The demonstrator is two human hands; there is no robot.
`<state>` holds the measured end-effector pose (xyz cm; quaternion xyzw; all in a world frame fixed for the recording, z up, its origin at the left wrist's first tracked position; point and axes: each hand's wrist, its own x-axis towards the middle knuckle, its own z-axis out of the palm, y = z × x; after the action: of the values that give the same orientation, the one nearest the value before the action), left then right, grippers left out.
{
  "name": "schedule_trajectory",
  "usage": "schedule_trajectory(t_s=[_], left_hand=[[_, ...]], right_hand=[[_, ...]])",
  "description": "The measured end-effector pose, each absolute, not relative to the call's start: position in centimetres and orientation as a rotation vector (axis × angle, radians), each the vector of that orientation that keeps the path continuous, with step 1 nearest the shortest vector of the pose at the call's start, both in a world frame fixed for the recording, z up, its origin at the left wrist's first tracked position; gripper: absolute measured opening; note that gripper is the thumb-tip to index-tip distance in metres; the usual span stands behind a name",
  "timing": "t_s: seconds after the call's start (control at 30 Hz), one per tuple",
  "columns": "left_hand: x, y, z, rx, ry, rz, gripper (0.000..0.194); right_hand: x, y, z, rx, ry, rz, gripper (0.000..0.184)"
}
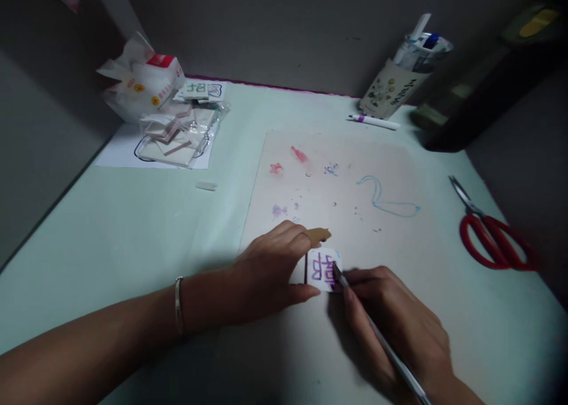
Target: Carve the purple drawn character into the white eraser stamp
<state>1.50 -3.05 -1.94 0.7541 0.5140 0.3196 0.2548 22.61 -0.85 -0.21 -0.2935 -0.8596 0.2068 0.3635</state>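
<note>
A small white block with purple characters on its top lies on the drawing sheet. My left hand is closed round it, thumb on the near side and fingers on the far side. By those fingertips a tan strip sticks out; its kind is not clear. My right hand grips a slim silver pen-shaped tool. The tool's dark tip touches or hovers just over the purple marks at the block's right side; I cannot tell which.
Red-handled scissors lie at the right. A purple marker rests before a pen cup. Plastic-wrapped white blocks and a plastic bag sit at the back left. The stained sheet carries small crumbs. A dark object stands at right.
</note>
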Motion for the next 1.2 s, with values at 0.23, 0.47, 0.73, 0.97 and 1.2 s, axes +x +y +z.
schedule_trajectory(t_s=[0.23,0.47,0.73,0.97,1.2], left_hand=[[1.47,-2.98,-2.08,2.063,1.385,0.872,0.075],[1.50,-3.07,-2.08,2.074,1.395,0.858,0.075],[1.59,-3.02,-1.70,2.073,1.410,0.855,0.075],[1.65,-2.84,-1.65,2.058,1.396,0.837,0.072],[1.54,-2.96,-1.77,2.038,1.393,0.843,0.069]], right_hand=[[22.70,-0.93,-0.36,-0.774,-2.198,0.555,0.016],[22.49,-1.03,-0.40,-0.798,-2.196,0.559,0.015],[22.37,-1.01,-0.59,-0.800,-2.181,0.569,0.014],[22.26,-1.02,-0.31,-0.790,-2.172,0.583,0.015],[22.52,-0.97,0.18,-0.833,-2.170,0.616,0.016]])
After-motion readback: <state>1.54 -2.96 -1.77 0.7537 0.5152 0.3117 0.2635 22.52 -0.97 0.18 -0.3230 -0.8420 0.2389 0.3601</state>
